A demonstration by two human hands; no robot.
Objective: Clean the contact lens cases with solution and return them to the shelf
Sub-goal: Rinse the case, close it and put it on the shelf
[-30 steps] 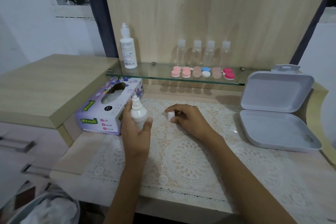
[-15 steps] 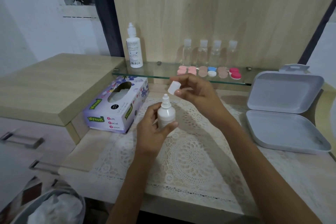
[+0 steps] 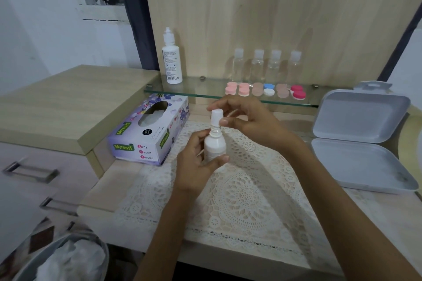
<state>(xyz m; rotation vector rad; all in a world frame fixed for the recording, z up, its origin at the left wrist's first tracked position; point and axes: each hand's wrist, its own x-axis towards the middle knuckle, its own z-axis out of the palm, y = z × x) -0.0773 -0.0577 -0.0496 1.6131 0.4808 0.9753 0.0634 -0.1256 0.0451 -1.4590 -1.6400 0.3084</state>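
White solution bottle [image 3: 214, 146] upright in the left grip [image 3: 194, 166] — its cap [image 3: 216, 114] pinched by the right grip [image 3: 249, 118]

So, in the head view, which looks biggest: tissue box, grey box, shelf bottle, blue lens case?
Grey box, tissue box, shelf bottle, blue lens case. The boxes sit nearer the camera, so true sizes may differ.

Def someone's home, prob a bedroom vanity corner tbh. Light wood-look desk [image 3: 109, 185] w/ a lace doily [image 3: 246, 201] on top, drawers [image 3: 29, 171] w/ metal handles on the left. A glass shelf [image 3: 205, 92] on the wood back panel has lens cases [image 3: 265, 91] + small clear bottles [image 3: 266, 66] lined up. Also a facial tissue box [image 3: 146, 141], a bin [image 3: 45, 248] w/ crumpled paper, and a dark curtain [image 3: 139, 29] by a window.
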